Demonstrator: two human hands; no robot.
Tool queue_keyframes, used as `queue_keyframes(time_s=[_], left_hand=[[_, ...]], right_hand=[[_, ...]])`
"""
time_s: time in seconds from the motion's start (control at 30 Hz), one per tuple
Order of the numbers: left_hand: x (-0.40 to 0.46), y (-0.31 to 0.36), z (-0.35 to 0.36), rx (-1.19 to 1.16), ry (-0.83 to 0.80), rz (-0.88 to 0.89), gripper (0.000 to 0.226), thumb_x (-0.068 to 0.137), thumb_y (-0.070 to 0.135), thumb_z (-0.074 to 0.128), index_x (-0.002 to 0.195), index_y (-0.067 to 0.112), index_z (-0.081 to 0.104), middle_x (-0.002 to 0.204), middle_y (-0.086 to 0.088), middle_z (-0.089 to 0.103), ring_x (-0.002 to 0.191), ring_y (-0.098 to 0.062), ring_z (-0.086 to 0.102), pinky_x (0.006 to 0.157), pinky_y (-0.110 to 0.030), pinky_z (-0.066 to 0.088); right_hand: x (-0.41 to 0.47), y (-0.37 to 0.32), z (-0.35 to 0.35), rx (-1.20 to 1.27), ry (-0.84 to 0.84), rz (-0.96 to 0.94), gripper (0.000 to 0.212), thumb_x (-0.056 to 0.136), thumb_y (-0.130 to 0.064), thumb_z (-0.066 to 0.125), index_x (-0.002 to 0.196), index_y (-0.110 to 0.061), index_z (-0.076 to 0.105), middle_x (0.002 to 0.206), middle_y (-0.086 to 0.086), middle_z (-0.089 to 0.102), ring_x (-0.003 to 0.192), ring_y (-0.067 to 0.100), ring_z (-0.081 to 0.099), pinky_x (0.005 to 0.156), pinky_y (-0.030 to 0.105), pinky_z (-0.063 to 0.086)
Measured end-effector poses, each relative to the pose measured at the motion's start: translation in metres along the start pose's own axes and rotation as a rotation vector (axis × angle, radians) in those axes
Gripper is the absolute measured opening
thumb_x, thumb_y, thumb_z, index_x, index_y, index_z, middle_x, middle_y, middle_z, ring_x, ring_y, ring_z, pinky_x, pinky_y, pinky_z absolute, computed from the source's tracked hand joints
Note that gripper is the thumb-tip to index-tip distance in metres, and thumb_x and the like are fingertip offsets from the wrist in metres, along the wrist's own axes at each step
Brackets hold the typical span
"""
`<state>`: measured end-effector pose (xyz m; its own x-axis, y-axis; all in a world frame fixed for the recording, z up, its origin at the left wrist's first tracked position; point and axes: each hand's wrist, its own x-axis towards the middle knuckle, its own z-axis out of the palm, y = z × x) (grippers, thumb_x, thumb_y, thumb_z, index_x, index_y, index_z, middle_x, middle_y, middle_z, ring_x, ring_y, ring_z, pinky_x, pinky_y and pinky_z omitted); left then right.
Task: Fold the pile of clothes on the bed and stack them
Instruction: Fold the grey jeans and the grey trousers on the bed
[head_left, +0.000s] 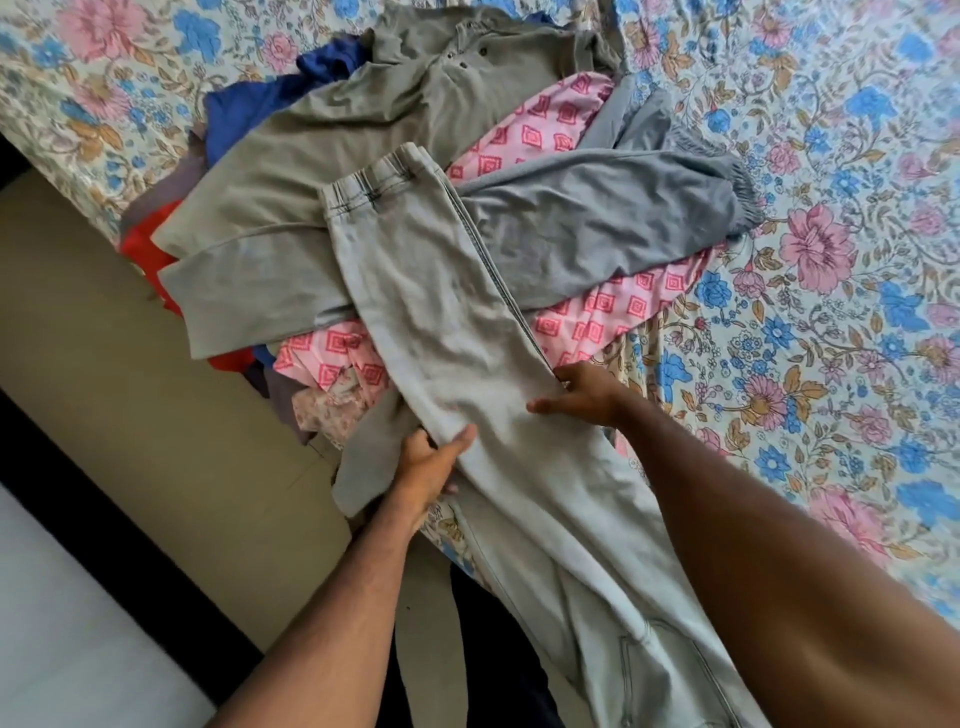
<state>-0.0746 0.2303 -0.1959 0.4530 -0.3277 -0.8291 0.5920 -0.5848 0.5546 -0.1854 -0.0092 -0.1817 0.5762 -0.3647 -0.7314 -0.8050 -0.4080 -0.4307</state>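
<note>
A pair of light grey jeans (441, 322) lies stretched lengthwise over the clothes pile, one end far from me, the other hanging off the bed's near edge toward me. My left hand (431, 462) grips the jeans' left edge, thumb on top of the fabric. My right hand (576, 392) pinches the right seam edge about level with it. Under the jeans lie an olive button shirt (322, 156), a grey-blue garment with a gathered cuff (597, 218), a pink patterned cloth (545, 124), a blue garment (260, 98) and a red one (148, 249).
The bed is covered by a floral sheet (831, 208) that stretches bare to the right of the pile. The bed's edge runs diagonally at the left, with a beige floor (130, 389) and a white surface (62, 623) below it.
</note>
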Motion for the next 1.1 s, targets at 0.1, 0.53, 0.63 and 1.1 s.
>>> queue_keyframes(time_s=[0.1,0.53,0.63,1.1], left_hand=[[-0.011,-0.028,0.006,0.173,-0.135,-0.094,0.032,0.078,0.025,0.086,0.102,0.013,0.069,0.097,-0.005,0.077,0.085,-0.020,0.073,0.051,-0.027,0.050],[-0.058,-0.102,0.020,0.024,-0.317,-0.155,0.053,0.073,0.016,0.089,0.117,0.016,0.059,0.111,-0.008,0.075,0.101,-0.027,0.071,0.074,-0.038,0.057],[-0.059,-0.124,0.027,0.156,-0.269,-0.139,0.032,0.083,0.025,0.082,0.108,0.013,0.067,0.110,-0.010,0.075,0.093,-0.020,0.071,0.074,-0.033,0.057],[-0.093,-0.179,0.052,0.286,-0.336,-0.180,0.073,0.056,0.029,0.099,0.114,0.005,0.063,0.110,-0.005,0.073,0.106,-0.021,0.069,0.090,-0.032,0.057]], right_hand=[[-0.008,0.020,0.002,-0.078,-0.113,0.073,0.062,0.078,-0.038,0.087,0.128,-0.008,0.066,0.122,0.009,0.065,0.112,0.028,0.061,0.090,0.033,0.050],[-0.067,0.077,0.042,0.058,-0.028,0.096,0.059,0.074,-0.041,0.090,0.121,-0.013,0.067,0.112,0.005,0.070,0.099,0.024,0.067,0.086,0.033,0.054],[-0.080,0.075,0.047,-0.032,0.014,0.127,0.055,0.079,-0.038,0.086,0.123,-0.013,0.065,0.110,0.008,0.066,0.090,0.021,0.064,0.074,0.028,0.050],[-0.101,0.101,0.070,-0.120,0.024,0.180,0.069,0.074,-0.049,0.087,0.126,-0.012,0.062,0.116,0.011,0.068,0.105,0.030,0.062,0.090,0.037,0.053]])
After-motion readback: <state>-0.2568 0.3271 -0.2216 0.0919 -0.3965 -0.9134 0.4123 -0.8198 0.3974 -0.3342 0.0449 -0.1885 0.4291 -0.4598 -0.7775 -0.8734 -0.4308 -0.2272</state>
